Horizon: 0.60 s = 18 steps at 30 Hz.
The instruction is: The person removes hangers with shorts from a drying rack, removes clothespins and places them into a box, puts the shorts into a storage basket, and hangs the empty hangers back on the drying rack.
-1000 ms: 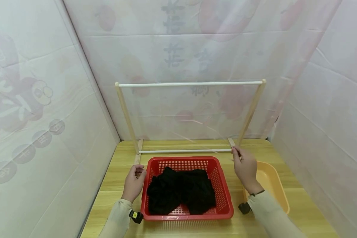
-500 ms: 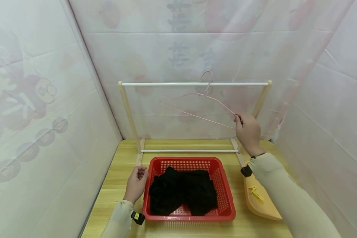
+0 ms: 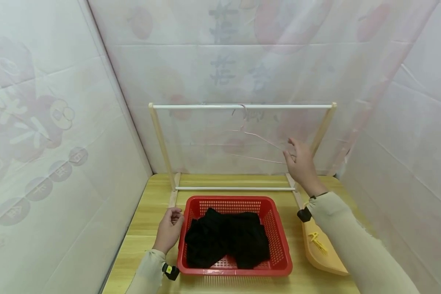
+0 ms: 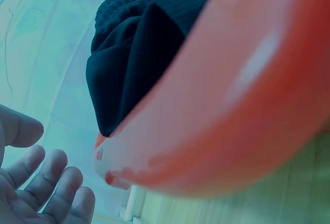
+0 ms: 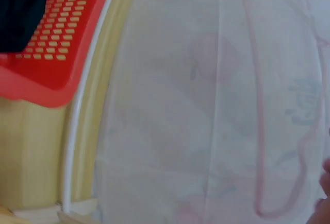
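Observation:
A thin pink wire hanger (image 3: 264, 139) hangs with its hook over the white top rod (image 3: 198, 107) of a wooden rack. Beside its right end is my right hand (image 3: 302, 163), thumb and fingers spread apart. In the right wrist view the looped end of the hanger (image 5: 259, 131) is free, with the fingertips (image 5: 325, 183) a short way from it. My left hand (image 3: 169, 230) rests by the left rim of a red basket (image 3: 235, 272), its fingers loosely bent and holding nothing. Black cloth (image 3: 228, 239) lies bunched in the basket; the left wrist view shows gathered edges on the cloth (image 4: 134, 54).
Right of the basket sits a yellow tray (image 3: 330, 263) with yellow clothes pegs (image 3: 317, 242), partly covered by the right sleeve. The rack's lower white rod (image 3: 235, 188) runs just behind the basket on the wooden table (image 3: 143, 228). Printed curtains enclose the back and sides.
My right hand first rose with the hanger from near the tabletop. Since then the hanger's hook has come down over the top rod, and the fingers have let go. The left hand stays put.

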Available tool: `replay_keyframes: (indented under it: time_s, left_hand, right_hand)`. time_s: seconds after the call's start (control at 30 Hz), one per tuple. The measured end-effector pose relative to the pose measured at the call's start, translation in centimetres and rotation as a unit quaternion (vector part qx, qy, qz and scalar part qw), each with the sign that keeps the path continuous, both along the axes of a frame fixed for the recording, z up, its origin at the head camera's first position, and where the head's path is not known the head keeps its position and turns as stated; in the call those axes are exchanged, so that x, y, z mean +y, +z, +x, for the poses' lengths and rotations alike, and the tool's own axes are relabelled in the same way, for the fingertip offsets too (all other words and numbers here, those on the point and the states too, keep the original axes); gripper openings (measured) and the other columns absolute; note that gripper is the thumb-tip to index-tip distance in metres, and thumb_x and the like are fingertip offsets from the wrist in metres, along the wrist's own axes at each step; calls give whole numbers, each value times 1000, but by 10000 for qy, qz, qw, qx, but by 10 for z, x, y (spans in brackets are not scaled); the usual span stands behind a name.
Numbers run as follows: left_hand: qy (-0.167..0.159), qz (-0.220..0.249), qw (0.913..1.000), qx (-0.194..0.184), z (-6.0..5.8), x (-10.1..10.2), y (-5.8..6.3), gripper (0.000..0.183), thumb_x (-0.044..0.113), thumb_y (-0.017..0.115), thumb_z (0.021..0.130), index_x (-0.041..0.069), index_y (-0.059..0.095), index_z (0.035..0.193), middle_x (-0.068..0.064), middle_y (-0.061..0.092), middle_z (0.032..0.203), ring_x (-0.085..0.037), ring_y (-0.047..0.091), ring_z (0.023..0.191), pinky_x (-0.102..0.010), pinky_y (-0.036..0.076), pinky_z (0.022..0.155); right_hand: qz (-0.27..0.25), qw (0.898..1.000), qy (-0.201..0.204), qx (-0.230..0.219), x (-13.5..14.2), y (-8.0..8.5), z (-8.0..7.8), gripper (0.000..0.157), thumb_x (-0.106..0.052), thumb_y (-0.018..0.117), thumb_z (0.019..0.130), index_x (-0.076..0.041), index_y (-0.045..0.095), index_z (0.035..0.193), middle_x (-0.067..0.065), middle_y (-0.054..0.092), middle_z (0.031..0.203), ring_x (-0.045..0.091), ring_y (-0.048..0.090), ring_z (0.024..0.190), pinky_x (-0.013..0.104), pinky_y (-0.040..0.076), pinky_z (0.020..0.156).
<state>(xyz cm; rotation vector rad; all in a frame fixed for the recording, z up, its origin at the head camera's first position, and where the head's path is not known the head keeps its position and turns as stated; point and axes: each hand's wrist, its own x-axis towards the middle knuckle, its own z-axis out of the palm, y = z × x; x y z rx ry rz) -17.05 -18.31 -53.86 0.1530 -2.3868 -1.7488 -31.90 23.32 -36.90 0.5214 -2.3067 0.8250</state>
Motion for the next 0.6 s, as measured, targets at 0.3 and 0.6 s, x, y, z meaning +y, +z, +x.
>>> replay_keyframes:
  time_s: [0.3, 0.6]
  left_hand:
    - [-135, -27, 9999, -44, 5, 5, -1, 28, 8, 59, 93, 3, 52, 120, -12, 53, 115, -22, 55, 96, -34, 48, 81]
    - [92, -127, 9999, -72, 11, 7, -12, 36, 6, 59, 91, 6, 50, 125, -10, 45, 125, -24, 50, 98, -35, 49, 77]
  right_hand:
    - [-938, 9942, -37, 534, -8, -72, 64, 23, -2, 52, 91, 6, 54, 112, 17, 54, 102, 21, 49, 91, 30, 39, 83]
    - [-554, 9936, -272, -946, -14, -164, 121, 18, -3, 60, 88, 0, 60, 105, 11, 57, 100, 23, 53, 92, 39, 43, 77]
